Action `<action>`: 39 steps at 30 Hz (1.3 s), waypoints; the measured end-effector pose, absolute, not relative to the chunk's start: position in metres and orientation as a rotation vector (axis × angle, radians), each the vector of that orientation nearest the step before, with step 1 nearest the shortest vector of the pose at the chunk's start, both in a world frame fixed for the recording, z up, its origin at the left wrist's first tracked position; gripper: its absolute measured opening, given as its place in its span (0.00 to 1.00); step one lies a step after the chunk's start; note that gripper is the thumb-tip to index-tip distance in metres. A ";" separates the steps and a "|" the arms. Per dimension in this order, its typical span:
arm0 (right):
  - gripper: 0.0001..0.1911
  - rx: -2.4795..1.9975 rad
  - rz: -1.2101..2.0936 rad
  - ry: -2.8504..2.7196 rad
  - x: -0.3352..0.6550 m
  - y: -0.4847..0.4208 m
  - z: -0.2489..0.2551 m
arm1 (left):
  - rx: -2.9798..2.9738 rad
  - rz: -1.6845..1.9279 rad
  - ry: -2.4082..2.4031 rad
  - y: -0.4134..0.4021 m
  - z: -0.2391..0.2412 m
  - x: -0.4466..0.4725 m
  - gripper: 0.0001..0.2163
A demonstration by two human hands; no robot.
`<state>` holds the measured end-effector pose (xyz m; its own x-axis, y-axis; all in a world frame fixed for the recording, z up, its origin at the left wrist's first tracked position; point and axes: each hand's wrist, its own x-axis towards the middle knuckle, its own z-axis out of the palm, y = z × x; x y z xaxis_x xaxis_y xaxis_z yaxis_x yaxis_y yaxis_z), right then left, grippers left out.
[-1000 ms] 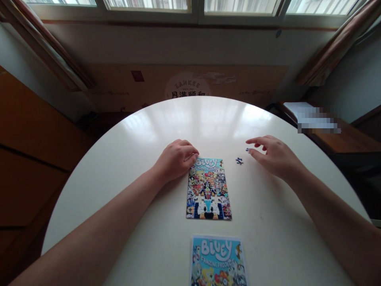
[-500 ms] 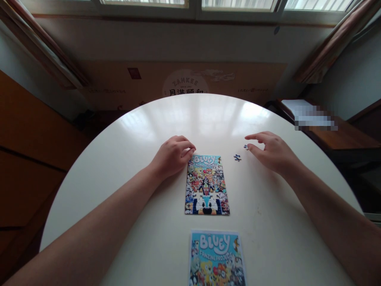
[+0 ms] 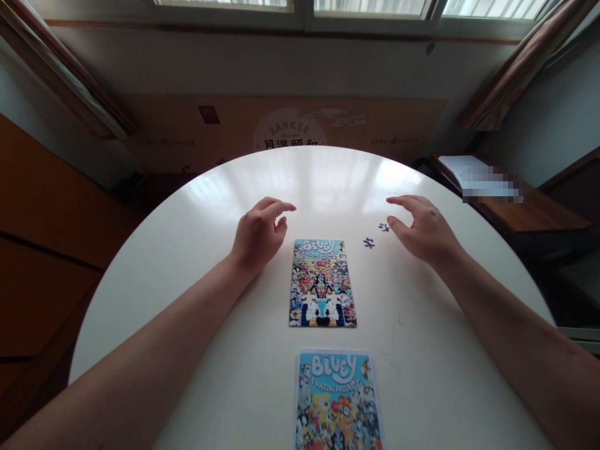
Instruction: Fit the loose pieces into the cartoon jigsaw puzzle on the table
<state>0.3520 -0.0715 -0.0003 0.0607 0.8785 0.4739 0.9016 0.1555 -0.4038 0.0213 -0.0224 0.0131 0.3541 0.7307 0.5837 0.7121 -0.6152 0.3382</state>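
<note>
A small colourful jigsaw puzzle (image 3: 322, 282), nearly whole, lies flat in the middle of a round white table (image 3: 187, 250). Its printed reference picture (image 3: 338, 400) lies nearer to me, at the table's front edge. My left hand (image 3: 259, 232) hovers just left of the puzzle's top corner, fingers loosely apart, holding nothing. My right hand (image 3: 422, 230) is open to the right of the puzzle, its thumb and fingers spread next to a loose puzzle piece (image 3: 384, 227). A second loose piece (image 3: 369, 242) lies between that hand and the puzzle.
Beyond the table stands a wall with a brown printed cardboard sheet (image 3: 285, 131) under a window. A wooden cabinet (image 3: 42, 237) stands on the left. A dark wooden bench or desk (image 3: 529, 212) with white paper is at the right.
My left hand has lifted off the puzzle's top left corner and opened. My right hand has stayed by the loose piece, fingers spread wider. The view has tilted slightly.
</note>
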 end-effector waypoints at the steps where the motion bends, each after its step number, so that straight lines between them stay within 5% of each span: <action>1: 0.23 -1.693 -0.047 -1.795 0.353 -0.070 -0.002 | 2.559 1.140 1.364 -0.022 0.013 0.021 0.15; 8: 0.25 -1.674 -0.059 -1.778 0.355 -0.067 -0.005 | 2.541 1.167 1.419 -0.021 0.012 0.024 0.21; 20: 0.30 -1.709 -0.065 -1.652 0.364 -0.059 -0.011 | 2.422 1.233 1.390 -0.018 0.013 0.025 0.16; 25: 0.24 -1.721 -0.062 -1.623 0.365 -0.055 -0.011 | 2.383 1.279 1.440 -0.024 0.018 0.027 0.13; 39: 0.26 -1.813 0.118 -1.571 0.368 -0.050 -0.017 | 2.419 1.246 1.456 -0.027 0.022 0.027 0.16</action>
<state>0.3679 -0.0504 -0.0169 0.2517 0.8917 0.3761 0.8253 0.0052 -0.5647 0.0265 -0.0274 0.0222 0.2291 0.7614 0.6065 0.7168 -0.5535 0.4241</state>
